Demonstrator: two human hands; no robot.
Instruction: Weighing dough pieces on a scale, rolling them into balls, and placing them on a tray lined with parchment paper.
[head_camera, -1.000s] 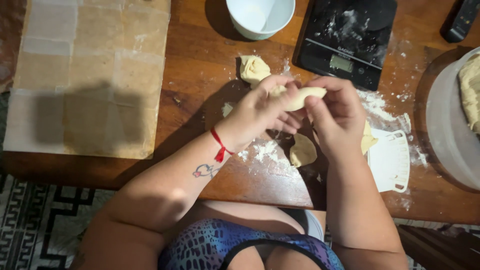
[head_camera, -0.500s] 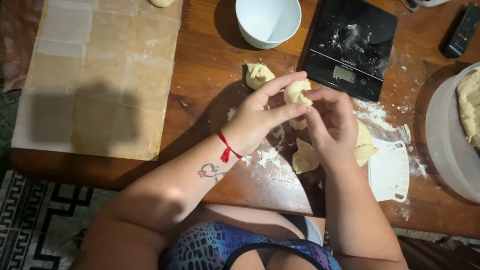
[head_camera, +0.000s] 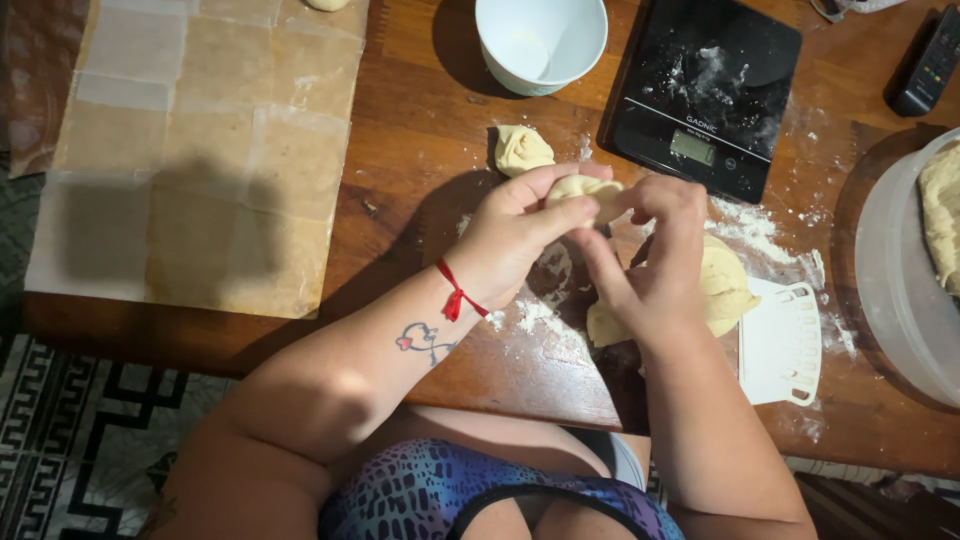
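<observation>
Plainly, both hands meet over the middle of the wooden worktop (head_camera: 420, 120): the left hand (head_camera: 510, 235) and the right hand (head_camera: 655, 255) are pinched together on one small dough piece (head_camera: 585, 190), fingers closed around it, held just above the board.

Risks, as I judge them. The piece is soft and held only by fingertips, so too hard a squeeze could tear or flatten it. The grip sits over a floured patch (head_camera: 535, 315); loose flour picked up there might stop a seam from sealing. At about 4 o'clock from the hands a larger dough lump (head_camera: 725, 285) lies touching the white scraper (head_camera: 780, 340), and the right forearm passes close by it, so a careless elbow could drag either one toward the worktop's near edge. The black scale (head_camera: 705, 95) at 1 o'clock is already dusted, and more flour could cloud its display.

Counts: one dough piece in the hands; one shaped piece (head_camera: 522, 150) resting at 11 o'clock; one larger lump; a flatter bit (head_camera: 605, 325) just under the right hand, partly hidden; one more at the top edge of the parchment sheet (head_camera: 200, 150); one white bowl (head_camera: 540, 40) at 12 o'clock; one scale; one scraper; one big tub (head_camera: 890, 290) holding dough at 3 o'clock.
</observation>
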